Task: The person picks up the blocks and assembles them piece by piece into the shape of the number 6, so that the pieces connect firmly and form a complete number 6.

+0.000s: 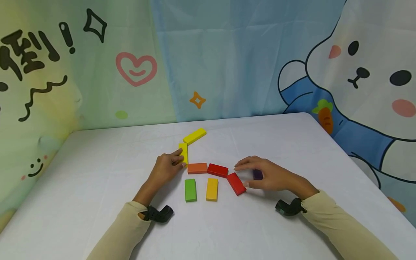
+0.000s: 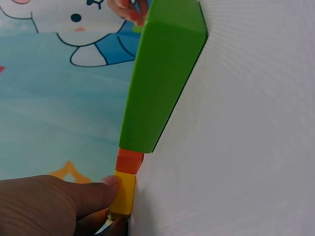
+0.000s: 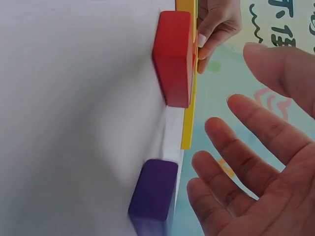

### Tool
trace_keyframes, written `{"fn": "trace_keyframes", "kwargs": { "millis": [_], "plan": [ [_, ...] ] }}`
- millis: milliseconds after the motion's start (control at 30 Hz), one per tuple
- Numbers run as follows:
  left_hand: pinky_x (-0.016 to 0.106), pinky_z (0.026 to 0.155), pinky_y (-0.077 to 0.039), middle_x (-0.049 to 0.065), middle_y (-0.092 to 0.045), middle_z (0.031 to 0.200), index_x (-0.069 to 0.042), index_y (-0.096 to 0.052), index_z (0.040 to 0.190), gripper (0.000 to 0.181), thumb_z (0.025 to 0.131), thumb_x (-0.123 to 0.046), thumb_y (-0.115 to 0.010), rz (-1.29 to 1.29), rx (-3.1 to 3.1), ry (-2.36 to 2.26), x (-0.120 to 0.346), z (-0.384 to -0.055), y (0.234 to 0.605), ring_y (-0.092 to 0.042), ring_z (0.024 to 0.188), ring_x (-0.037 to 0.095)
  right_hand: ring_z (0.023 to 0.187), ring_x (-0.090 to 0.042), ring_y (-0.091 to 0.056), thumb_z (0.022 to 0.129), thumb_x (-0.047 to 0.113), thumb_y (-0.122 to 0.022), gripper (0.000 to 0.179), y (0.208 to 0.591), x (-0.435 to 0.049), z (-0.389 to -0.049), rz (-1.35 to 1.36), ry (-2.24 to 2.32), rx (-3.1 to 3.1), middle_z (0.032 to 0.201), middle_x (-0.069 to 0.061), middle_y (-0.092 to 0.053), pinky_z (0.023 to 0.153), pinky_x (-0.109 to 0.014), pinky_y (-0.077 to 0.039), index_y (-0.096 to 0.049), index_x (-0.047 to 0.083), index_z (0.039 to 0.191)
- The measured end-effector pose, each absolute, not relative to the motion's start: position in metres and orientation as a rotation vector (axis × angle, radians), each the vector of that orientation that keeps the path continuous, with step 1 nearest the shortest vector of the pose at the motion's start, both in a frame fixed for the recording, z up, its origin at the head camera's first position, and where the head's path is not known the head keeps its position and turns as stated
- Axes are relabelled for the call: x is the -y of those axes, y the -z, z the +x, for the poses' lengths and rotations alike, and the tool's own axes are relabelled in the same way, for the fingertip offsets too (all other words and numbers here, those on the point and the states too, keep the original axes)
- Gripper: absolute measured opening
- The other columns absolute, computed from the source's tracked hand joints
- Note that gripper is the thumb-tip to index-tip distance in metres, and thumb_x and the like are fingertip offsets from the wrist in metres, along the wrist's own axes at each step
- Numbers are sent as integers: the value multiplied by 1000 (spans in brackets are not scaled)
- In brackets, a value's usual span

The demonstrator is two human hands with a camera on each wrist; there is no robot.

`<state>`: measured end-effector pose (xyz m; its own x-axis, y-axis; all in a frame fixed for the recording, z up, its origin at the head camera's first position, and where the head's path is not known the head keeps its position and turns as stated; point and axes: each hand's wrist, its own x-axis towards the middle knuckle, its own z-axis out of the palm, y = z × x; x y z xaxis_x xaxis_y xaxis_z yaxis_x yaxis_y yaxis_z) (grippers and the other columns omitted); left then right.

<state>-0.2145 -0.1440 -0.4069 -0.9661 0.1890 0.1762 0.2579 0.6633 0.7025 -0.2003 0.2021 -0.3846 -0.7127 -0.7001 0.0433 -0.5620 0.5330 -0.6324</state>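
My left hand [image 1: 165, 168] pinches a yellow block [image 1: 184, 151], with the thumb against its side in the left wrist view. Another yellow block [image 1: 194, 136] lies slanted at its far end. Near its closer end begins a row of an orange block [image 1: 197, 168], a red block [image 1: 217, 170] and a second red block [image 1: 236, 183] angled toward me. My right hand [image 1: 271, 175] hovers beside that last red block, fingers spread and holding nothing in the right wrist view. A purple block [image 3: 155, 194] stands near it, partly covered by the hand in the head view.
Nearer me lie a green block [image 1: 190, 190] and an orange-yellow block [image 1: 212, 189], side by side and apart from the row. The white tabletop [image 1: 208, 231] ends at a printed cloth backdrop [image 1: 227, 72]. Each wrist wears a black camera.
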Motion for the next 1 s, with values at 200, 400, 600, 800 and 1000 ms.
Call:
{"fn": "trace_keyframes", "kwargs": {
  "millis": [200,400,600,800,1000],
  "plan": [
    [40,98,-46,13,-54,137,9,-65,117,32,87,-1,-72,-375,2790,1192,144,-215,407,-49,128,29,123,-26,-48,88,17,-70,38,384,-214,-198,-1071,896,-2609,130,0,-56,95,-51,-48,-66,16,126],
    [40,98,-46,14,-53,137,9,-65,117,33,87,-1,-72,-385,2788,1198,144,-215,408,-49,128,30,124,-31,-48,83,-7,-61,48,382,-226,-198,-1055,898,-2644,132,-5,-56,94,-48,-49,-66,12,127],
    [41,99,-45,14,-53,137,9,-65,117,33,87,-1,-72,-384,2790,1199,145,-215,408,-49,128,30,129,-35,-42,84,4,-70,50,386,-235,-200,-937,884,-2684,138,-8,-50,93,-54,-48,-62,13,132],
    [42,99,-45,15,-54,137,10,-65,117,33,86,-1,-72,-390,2783,1202,145,-215,407,-49,128,31,134,-38,-34,82,26,-79,65,393,-243,-202,-799,902,-2716,145,-10,-42,95,-61,-43,-53,15,141],
    [41,100,-45,14,-54,137,9,-65,117,33,87,-1,-72,-388,2787,1192,145,-215,408,-49,128,30,135,-43,-33,81,39,-79,80,399,-250,-203,-687,904,-2738,145,-18,-41,99,-65,-36,-44,10,147]
  ]
}}
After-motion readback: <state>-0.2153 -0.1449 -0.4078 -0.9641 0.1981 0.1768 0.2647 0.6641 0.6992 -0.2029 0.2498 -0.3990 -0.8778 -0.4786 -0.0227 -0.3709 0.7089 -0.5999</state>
